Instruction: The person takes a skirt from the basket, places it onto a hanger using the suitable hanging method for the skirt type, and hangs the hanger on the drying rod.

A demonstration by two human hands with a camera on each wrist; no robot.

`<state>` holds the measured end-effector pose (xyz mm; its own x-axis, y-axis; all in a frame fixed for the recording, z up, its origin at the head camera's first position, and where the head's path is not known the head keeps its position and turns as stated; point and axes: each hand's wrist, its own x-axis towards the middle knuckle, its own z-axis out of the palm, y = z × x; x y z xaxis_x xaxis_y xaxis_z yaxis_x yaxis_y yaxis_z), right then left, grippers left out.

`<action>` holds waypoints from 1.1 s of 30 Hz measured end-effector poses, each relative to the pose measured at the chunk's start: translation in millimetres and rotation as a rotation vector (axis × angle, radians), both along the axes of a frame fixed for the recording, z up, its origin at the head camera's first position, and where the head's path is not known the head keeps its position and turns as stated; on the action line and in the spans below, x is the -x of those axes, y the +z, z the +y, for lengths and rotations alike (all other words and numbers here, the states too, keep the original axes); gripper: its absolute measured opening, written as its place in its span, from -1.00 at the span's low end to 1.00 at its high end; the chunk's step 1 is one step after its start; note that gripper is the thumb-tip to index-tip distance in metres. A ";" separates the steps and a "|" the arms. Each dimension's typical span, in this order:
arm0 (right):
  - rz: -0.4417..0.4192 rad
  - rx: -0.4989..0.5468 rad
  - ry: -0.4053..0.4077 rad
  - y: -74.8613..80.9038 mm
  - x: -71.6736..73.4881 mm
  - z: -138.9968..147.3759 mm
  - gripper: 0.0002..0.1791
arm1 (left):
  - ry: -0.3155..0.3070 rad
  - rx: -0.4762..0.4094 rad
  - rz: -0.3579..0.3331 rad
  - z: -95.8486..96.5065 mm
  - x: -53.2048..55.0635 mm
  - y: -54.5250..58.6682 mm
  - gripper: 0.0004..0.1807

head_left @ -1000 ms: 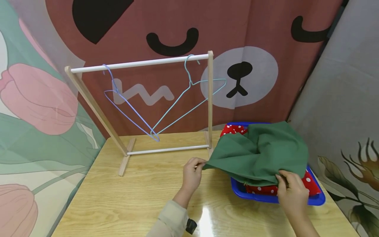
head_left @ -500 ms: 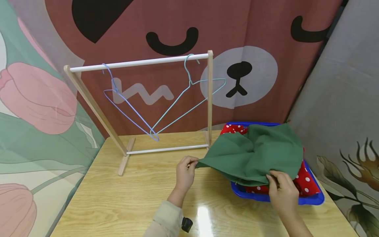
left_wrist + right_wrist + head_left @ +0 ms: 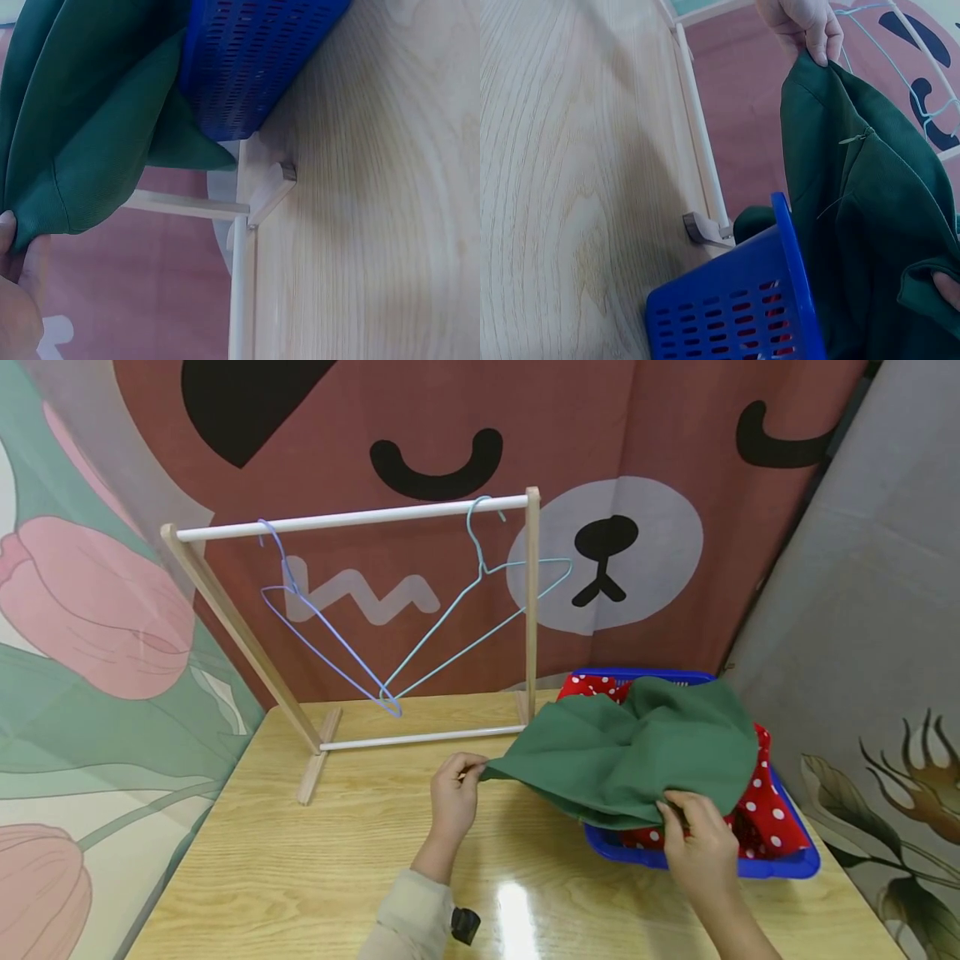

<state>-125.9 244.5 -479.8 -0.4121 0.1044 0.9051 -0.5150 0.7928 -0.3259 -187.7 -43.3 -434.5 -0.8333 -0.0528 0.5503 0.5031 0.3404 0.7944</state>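
Observation:
My left hand (image 3: 453, 797) pinches the left corner of a green cloth piece (image 3: 637, 747) between thumb and fingers. Its lower right edge is gripped by my right hand (image 3: 701, 843). The cloth stretches between both hands over a blue plastic basket (image 3: 633, 854), its folds loose. Along one edge a small zipper pull (image 3: 859, 137) shows in the right wrist view. Red cloth with white dots (image 3: 776, 822) lies in the basket, partly covered by the green piece. In the left wrist view the thumb and fingers (image 3: 19, 315) hold the hemmed corner.
A small wooden rack with a white top rail (image 3: 360, 518) stands at the back of the table (image 3: 322, 860). On it hang a purple hanger (image 3: 330, 631) and a light-blue hanger (image 3: 450, 610). The basket sits near the right-hand curtain (image 3: 862, 610).
Both hands have moved left with the green cloth. More of the red dotted cloth and the basket's right side is uncovered. The rack and hangers have stayed put.

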 end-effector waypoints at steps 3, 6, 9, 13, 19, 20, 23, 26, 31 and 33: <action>0.005 -0.003 0.021 32.6 -10.8 -19.1 -0.85 | 0.018 -0.004 0.008 -0.2 -6.7 11.7 -0.92; -0.016 0.010 0.017 49.0 -17.0 -31.2 -0.65 | 0.030 -0.003 0.003 -1.3 -13.4 23.1 -0.93; -0.045 -0.033 -0.005 53.7 -19.6 -34.6 -0.69 | 0.040 -0.008 0.003 -3.7 -15.8 27.4 -0.93; -0.037 0.019 0.052 6.0 0.2 -16.9 -0.88 | 0.064 -0.015 0.018 -7.1 -16.1 29.6 -0.93; -0.011 0.025 0.094 18.4 -2.9 -27.4 -0.88 | 0.089 -0.031 0.012 -12.3 -15.2 31.5 -0.92; -0.010 0.013 0.087 30.3 -7.0 -33.2 -0.89 | 0.091 -0.034 0.009 -13.4 -15.2 31.7 -0.93; 0.000 0.009 0.113 50.8 -12.7 -45.1 -0.92 | 0.103 -0.045 0.010 -16.6 -14.8 32.3 -0.93; -0.012 0.010 0.130 53.4 -13.0 -49.4 -0.91 | 0.115 -0.056 0.025 -19.5 -14.1 32.0 -0.93; -0.038 -0.010 0.139 43.1 -10.3 -50.5 -0.87 | 0.126 -0.069 0.038 -24.3 -13.0 32.2 -0.92; -0.059 0.017 0.152 25.1 -4.9 -46.2 -0.80 | 0.135 -0.076 0.040 -25.8 -12.6 32.4 -0.91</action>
